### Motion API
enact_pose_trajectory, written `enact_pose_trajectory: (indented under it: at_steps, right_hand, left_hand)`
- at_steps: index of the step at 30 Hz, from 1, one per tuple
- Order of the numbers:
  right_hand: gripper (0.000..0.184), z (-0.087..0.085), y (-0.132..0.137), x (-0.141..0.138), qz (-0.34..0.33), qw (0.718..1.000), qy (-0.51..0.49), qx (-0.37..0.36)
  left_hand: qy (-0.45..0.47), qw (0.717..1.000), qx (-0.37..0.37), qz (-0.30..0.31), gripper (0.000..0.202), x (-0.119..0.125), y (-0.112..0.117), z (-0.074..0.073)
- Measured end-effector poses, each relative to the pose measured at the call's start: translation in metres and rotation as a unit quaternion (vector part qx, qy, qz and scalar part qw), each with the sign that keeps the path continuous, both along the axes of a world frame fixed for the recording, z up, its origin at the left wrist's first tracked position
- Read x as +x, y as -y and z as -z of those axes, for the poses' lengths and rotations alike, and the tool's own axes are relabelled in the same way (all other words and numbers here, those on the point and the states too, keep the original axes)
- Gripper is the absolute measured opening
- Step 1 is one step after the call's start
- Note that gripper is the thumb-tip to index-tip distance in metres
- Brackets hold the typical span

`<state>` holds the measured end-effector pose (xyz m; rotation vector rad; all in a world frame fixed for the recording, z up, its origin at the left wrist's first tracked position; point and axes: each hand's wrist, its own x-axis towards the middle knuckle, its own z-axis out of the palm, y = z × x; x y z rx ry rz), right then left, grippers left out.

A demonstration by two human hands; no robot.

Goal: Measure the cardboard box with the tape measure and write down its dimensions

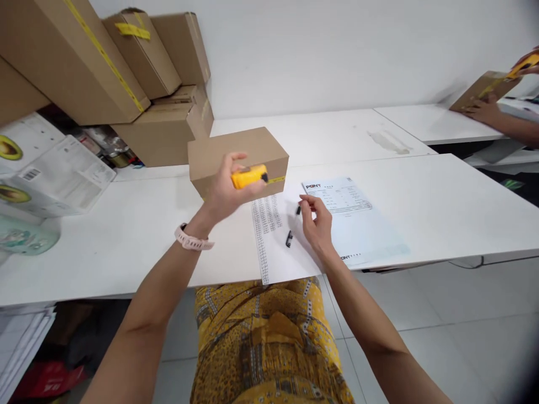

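Observation:
My left hand [225, 188] is wrapped round a yellow tape measure [248, 177], raised in front of a closed cardboard box [236, 147]. A yellow strip shows on the box's front face, beside the tape measure. My right hand [318, 224] has its fingers curled, with thumb and forefinger at the upper end of a pen [289, 238] with black ends and a pale middle. The pen slants over a white sheet [280, 264] bearing columns of small handwriting. Right of that hand lies a printed form [362, 230], partly under my wrist.
Cardboard boxes [164, 132] are stacked at the back left, near a white carton [63, 174] with avocado pictures and a pale green bottle [29, 235]. The white table's [442, 224] front edge runs before my lap. At far right, another person's hands hold a box [480, 92] and a yellow tool.

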<state>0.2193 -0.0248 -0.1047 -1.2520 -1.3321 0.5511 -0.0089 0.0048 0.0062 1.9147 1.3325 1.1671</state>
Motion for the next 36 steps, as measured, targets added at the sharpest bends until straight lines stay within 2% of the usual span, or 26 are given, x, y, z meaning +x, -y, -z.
enact_pose_trajectory:
  at_steps: [1,3,4,6,9,12,14,17,20,23,26,30,36]
  right_hand:
    - [0.038,-0.013,0.002,-0.003,-0.066,0.995,-0.064,-0.037]
    - [0.049,-0.038,0.004,-0.008,-0.204,0.96,-0.159,-0.106]
    - [0.051,-0.049,0.004,-0.011,-0.251,0.942,-0.182,-0.127]
    - [0.047,-0.065,0.004,-0.014,-0.297,0.922,-0.195,-0.15]
    - [0.034,-0.075,0.0,-0.017,-0.301,0.921,-0.191,-0.159]
    - [0.029,-0.082,-0.019,-0.013,-0.29,0.925,-0.198,-0.146]
    - [0.028,-0.091,-0.044,-0.006,-0.261,0.933,-0.214,-0.129]
    - [0.025,-0.111,-0.095,0.007,-0.191,0.947,-0.235,-0.104]
    - [0.027,-0.126,-0.145,0.009,-0.112,0.964,-0.195,-0.14]
    - [0.024,-0.126,-0.178,-0.004,-0.068,0.972,-0.132,-0.184]
    - [0.019,-0.114,-0.193,-0.024,-0.058,0.972,-0.091,-0.208]
    - [0.012,-0.097,-0.198,-0.038,-0.067,0.965,-0.044,-0.25]
    - [0.03,-0.088,-0.2,-0.036,-0.105,0.949,-0.024,-0.296]
  left_hand:
    - [0.012,0.998,-0.043,0.052,0.068,0.006,0.01,-0.003]
    - [0.017,0.987,-0.105,0.118,0.076,0.014,0.024,-0.006]
    - [0.016,0.984,-0.116,0.131,0.078,0.017,0.027,-0.007]
    - [0.02,0.982,-0.127,0.137,0.078,0.017,0.029,-0.008]
    - [0.051,0.977,-0.152,0.138,0.076,0.007,0.025,-0.008]
    - [0.093,0.973,-0.18,0.113,0.076,-0.014,0.017,-0.013]
    - [0.113,0.975,-0.177,0.068,0.074,-0.036,0.009,-0.02]
    - [0.142,0.981,-0.129,-0.024,0.063,-0.078,-0.009,-0.031]
    - [0.145,0.978,-0.119,-0.092,0.055,-0.124,-0.029,-0.036]
    - [0.138,0.971,-0.157,-0.115,0.056,-0.161,-0.043,-0.034]
    - [0.136,0.966,-0.181,-0.126,0.059,-0.181,-0.05,-0.028]
    - [0.145,0.962,-0.191,-0.132,0.06,-0.183,-0.054,-0.024]
    - [0.153,0.96,-0.189,-0.138,0.056,-0.172,-0.064,-0.022]
